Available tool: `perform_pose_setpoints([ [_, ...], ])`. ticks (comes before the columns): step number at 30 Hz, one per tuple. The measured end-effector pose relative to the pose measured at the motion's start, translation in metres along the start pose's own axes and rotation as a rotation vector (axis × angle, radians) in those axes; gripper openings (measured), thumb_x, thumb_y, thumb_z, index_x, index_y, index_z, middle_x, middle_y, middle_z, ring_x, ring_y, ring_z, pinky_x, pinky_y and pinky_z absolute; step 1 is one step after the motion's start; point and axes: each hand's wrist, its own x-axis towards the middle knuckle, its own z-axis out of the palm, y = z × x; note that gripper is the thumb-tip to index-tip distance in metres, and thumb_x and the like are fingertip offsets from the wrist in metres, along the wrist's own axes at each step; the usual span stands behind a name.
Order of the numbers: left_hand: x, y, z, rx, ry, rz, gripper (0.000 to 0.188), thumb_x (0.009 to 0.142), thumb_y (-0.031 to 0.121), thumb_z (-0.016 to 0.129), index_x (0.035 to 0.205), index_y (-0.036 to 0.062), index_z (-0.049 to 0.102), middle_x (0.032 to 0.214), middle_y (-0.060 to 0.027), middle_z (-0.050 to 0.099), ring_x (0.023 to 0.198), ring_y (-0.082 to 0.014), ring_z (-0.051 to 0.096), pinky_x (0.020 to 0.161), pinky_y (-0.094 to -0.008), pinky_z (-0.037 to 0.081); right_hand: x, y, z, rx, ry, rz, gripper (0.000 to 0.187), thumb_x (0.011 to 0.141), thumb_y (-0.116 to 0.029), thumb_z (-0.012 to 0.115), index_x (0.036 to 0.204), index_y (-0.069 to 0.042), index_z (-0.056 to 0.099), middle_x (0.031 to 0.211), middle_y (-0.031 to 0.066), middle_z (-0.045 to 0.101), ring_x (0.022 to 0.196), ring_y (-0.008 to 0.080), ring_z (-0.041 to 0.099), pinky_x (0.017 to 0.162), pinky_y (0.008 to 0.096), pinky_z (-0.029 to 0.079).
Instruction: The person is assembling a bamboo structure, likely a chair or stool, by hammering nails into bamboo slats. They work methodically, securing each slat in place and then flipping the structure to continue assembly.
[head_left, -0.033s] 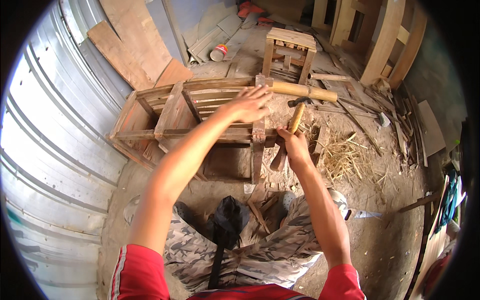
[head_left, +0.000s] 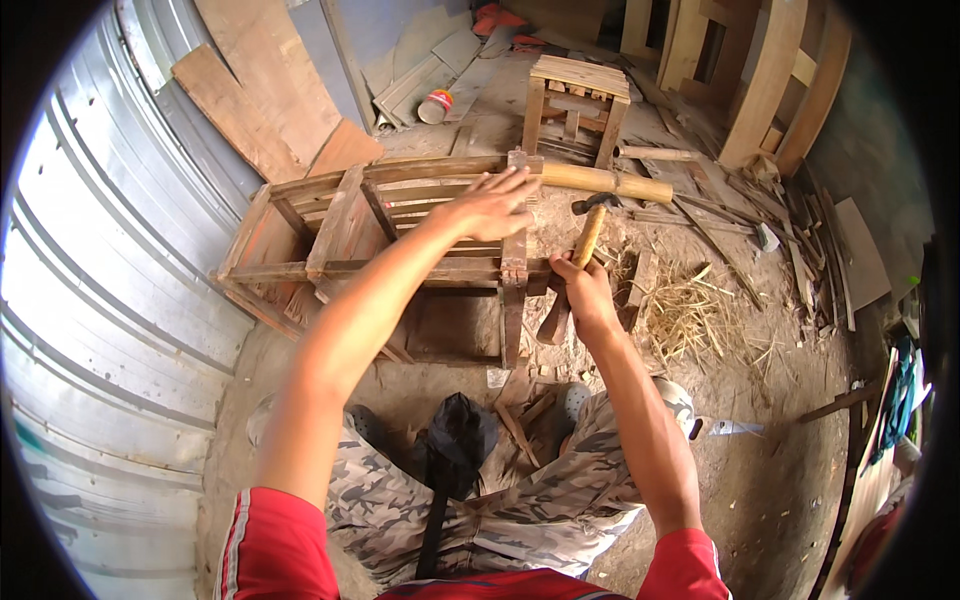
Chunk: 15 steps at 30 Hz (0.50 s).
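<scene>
A brown slatted wooden frame (head_left: 340, 225), like a piece of furniture on its side, lies across the ground before me. With fingers stretched out, my left hand (head_left: 490, 208) is over its right end, the fingertips by the upright end post (head_left: 514, 250). Whether the palm presses on the wood I cannot tell. My right hand (head_left: 588, 290) is closed round the light wooden handle of a hammer (head_left: 592, 232). The hammer's dark head points away from me, just short of a thick bamboo pole (head_left: 605, 181) that extends right from the frame's far corner.
A small slatted wooden stool (head_left: 578, 85) stands beyond the frame. Straw-like shavings (head_left: 690, 315) and wood scraps litter the ground at right. Boards (head_left: 255, 120) lean at far left, beside a corrugated metal wall (head_left: 110, 300). A black bag (head_left: 460, 440) hangs between my knees.
</scene>
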Motion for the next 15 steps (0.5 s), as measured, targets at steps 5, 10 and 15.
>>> perform_pose_setpoints([
  [5,0.021,-0.022,-0.017,0.164,0.034,-0.406,0.075,0.102,0.062,0.015,0.160,0.0152,0.017,0.168,-0.0087,0.010,0.155,-0.0266,0.004,0.124,-0.0519,0.000,0.001,-0.007,-0.003,-0.089,-0.021,-0.003,0.014,0.091,-0.017,0.071,0.096,-0.006,0.063,0.086,-0.0017,0.060,0.080,0.0097,0.054,0.077,0.0267,0.041],
  [10,0.032,-0.043,-0.006,-0.068,0.371,-0.349,0.072,0.103,0.061,0.020,0.158,0.0139,0.028,0.167,-0.0093,0.013,0.154,-0.0291,0.012,0.124,-0.0493,0.012,0.003,-0.013,0.001,-0.094,-0.039,0.020,0.019,0.091,-0.018,0.071,0.102,-0.005,0.062,0.086,-0.0004,0.061,0.078,0.0103,0.053,0.074,0.0265,0.040],
  [15,0.027,-0.047,0.000,-0.089,0.183,-0.180,0.073,0.102,0.065,0.019,0.160,0.0194,0.022,0.167,-0.0075,0.012,0.154,-0.0280,0.011,0.125,-0.0447,0.015,0.004,-0.015,0.001,-0.047,-0.061,0.044,0.022,0.092,-0.020,0.070,0.103,-0.003,0.062,0.088,0.0000,0.060,0.078,0.0109,0.051,0.074,0.0272,0.040],
])
